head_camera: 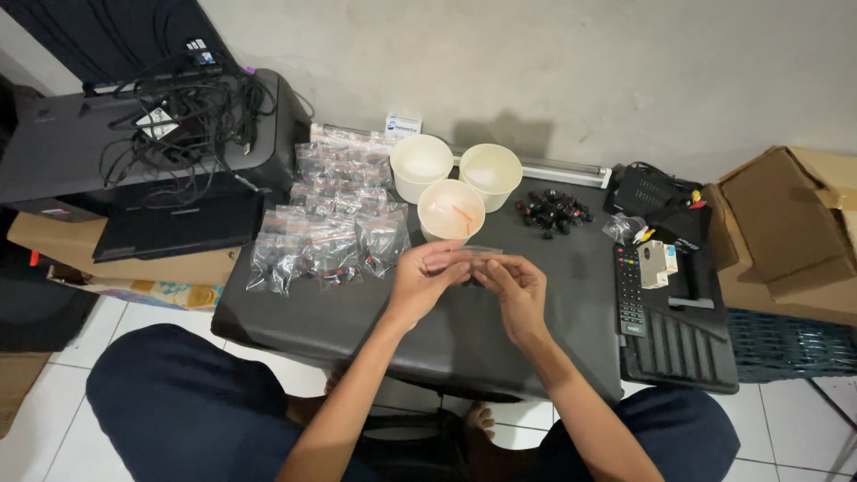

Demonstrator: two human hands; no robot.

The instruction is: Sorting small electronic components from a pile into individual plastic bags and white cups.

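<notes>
My left hand (pixel 422 281) and my right hand (pixel 516 290) meet over the dark tabletop (pixel 303 312), both pinching a small clear plastic bag (pixel 471 256) between their fingertips. Just beyond the hands stands a cream paper cup (pixel 451 210) with thin orange pieces inside. Behind it are two more cream cups (pixel 421 165), (pixel 490 174). A heap of small black parts (pixel 553 212) lies to the right of the cups. Several filled clear bags (pixel 332 223) are spread out to the left of my hands.
A black printer (pixel 89 143) with tangled cables (pixel 187 116) on top stands at the left. A remote control (pixel 629 290), a small white device (pixel 656 263) and black electronics lie at the right, beside an open cardboard box (pixel 790 232). My knees are below the table's edge.
</notes>
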